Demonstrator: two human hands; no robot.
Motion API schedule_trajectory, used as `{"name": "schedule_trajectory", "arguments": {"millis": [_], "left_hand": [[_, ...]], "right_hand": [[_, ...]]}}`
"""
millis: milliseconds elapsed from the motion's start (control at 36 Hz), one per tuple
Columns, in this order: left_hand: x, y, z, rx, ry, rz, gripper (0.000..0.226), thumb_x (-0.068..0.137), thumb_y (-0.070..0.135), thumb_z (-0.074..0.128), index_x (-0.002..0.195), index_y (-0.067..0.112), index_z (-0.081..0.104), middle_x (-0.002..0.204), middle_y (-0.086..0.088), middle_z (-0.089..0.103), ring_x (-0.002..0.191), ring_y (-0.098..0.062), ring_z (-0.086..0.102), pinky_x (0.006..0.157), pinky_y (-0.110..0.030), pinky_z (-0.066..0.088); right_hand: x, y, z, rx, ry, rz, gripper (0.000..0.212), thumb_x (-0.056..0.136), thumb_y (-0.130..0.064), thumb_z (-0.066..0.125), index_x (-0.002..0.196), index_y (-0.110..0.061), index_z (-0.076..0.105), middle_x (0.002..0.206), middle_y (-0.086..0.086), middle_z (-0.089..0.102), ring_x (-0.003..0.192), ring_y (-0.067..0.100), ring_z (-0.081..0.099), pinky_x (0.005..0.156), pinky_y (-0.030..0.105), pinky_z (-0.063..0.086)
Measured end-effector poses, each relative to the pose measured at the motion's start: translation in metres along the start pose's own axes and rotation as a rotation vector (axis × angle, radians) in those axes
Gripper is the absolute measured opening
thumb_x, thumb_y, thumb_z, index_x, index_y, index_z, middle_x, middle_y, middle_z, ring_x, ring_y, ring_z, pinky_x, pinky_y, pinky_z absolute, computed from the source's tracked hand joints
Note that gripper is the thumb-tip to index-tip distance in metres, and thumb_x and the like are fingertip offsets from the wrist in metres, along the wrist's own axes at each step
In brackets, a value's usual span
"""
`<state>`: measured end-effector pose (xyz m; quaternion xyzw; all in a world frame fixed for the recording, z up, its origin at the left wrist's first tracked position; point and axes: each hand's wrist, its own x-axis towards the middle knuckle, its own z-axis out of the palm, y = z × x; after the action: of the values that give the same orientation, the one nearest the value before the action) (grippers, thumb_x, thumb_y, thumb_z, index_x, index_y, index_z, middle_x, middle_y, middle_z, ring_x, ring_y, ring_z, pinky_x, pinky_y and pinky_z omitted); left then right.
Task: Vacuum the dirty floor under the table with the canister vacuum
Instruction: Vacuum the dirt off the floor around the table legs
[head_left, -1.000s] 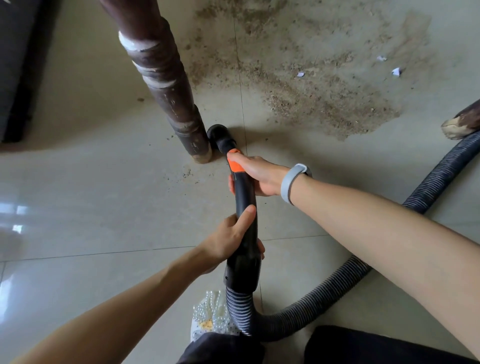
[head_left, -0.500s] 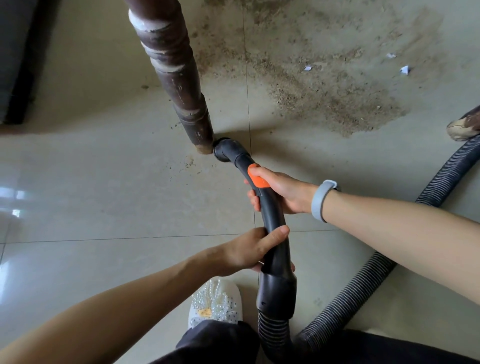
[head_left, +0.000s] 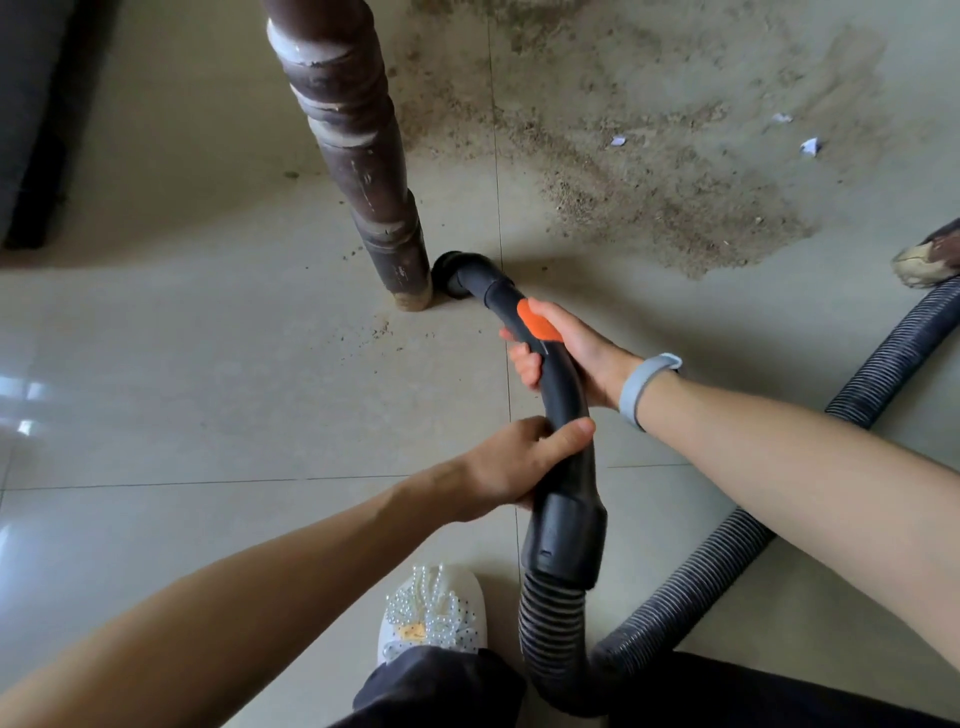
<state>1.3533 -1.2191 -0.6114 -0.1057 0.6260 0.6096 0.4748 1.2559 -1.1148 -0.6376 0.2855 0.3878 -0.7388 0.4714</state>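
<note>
From the head camera, the pale tiled floor (head_left: 208, 364) lies open and mostly clean on the near left, with a grout line running up the middle. A wide patch of brown dirt (head_left: 649, 171) spreads across the far right, with a few paper scraps (head_left: 809, 146) lying in it. A dark strip of furniture (head_left: 36, 119) closes off the far left edge.

A dark turned table leg (head_left: 358, 156) stands upright just left of centre, its worn foot on the tile, with loose crumbs scattered around it. The foot of a second leg (head_left: 927, 260) pokes in at the right edge. A white beaded shoe (head_left: 431, 613) sits at the bottom, beside dark trouser fabric.

The black vacuum handle (head_left: 561, 395) curves forward from the ribbed hose (head_left: 727, 561) (which loops out to the right, passing under the right forearm). Its open mouth sits low at the floor, just beside the table leg's foot; I cannot tell whether they touch.

The right hand (head_left: 576, 353), a grey band (head_left: 641, 387) on its wrist, is closed around the upper handle with the thumb by the orange button (head_left: 537, 322). The left hand (head_left: 514, 467) is wrapped tight around the handle lower down, just above the thick collar.
</note>
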Motion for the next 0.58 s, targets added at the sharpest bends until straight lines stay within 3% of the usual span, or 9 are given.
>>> {"name": "schedule_trajectory", "arguments": {"millis": [56,167,278,389,583], "left_hand": [[0.001,-0.006,0.005,0.009,-0.068,-0.026,0.037,0.094,0.049,0.051,0.097,0.012,0.052,0.117,-0.029,0.062,0.104,-0.037,0.065,0.094,-0.053,0.051],[-0.005,-0.019,0.005,-0.022,-0.185,-0.079,0.058,0.078,0.059,0.059,0.104,0.007,0.052,0.12,-0.034,0.058,0.11,-0.043,0.059,0.102,-0.058,0.043],[-0.018,-0.036,-0.007,-0.094,-0.29,-0.132,0.047,0.085,0.043,0.053,0.112,0.004,0.053,0.119,-0.021,0.063,0.114,-0.035,0.06,0.102,-0.042,0.047],[-0.033,-0.053,-0.021,-0.165,-0.305,-0.127,0.05,0.09,0.041,0.05,0.115,-0.002,0.053,0.115,-0.018,0.065,0.105,-0.028,0.064,0.092,-0.033,0.051],[-0.046,-0.066,-0.034,-0.195,-0.264,-0.112,0.045,0.09,0.038,0.051,0.114,-0.001,0.055,0.114,-0.016,0.066,0.111,-0.029,0.062,0.103,-0.04,0.046]], "right_hand": [[-0.004,0.008,-0.006,-0.02,-0.002,0.028,0.036,0.096,-0.045,0.044,0.097,-0.009,0.045,0.054,0.001,0.045,0.036,0.01,0.042,0.037,0.016,0.04],[-0.013,0.023,-0.002,-0.124,0.012,0.044,0.036,0.097,-0.044,0.044,0.105,-0.009,0.043,0.056,0.003,0.046,0.037,0.012,0.043,0.039,0.019,0.041],[-0.015,0.042,0.015,-0.381,0.048,-0.013,0.034,0.098,-0.041,0.044,0.1,-0.008,0.044,0.061,0.009,0.05,0.041,0.018,0.048,0.043,0.021,0.045],[-0.007,0.062,0.035,-0.576,0.072,-0.12,0.029,0.099,-0.035,0.042,0.084,-0.009,0.04,0.059,0.011,0.05,0.043,0.022,0.05,0.046,0.025,0.047],[0.006,0.075,0.057,-0.689,0.061,-0.154,0.028,0.098,-0.032,0.045,0.081,-0.011,0.037,0.064,0.011,0.048,0.042,0.021,0.052,0.045,0.027,0.049]]}}
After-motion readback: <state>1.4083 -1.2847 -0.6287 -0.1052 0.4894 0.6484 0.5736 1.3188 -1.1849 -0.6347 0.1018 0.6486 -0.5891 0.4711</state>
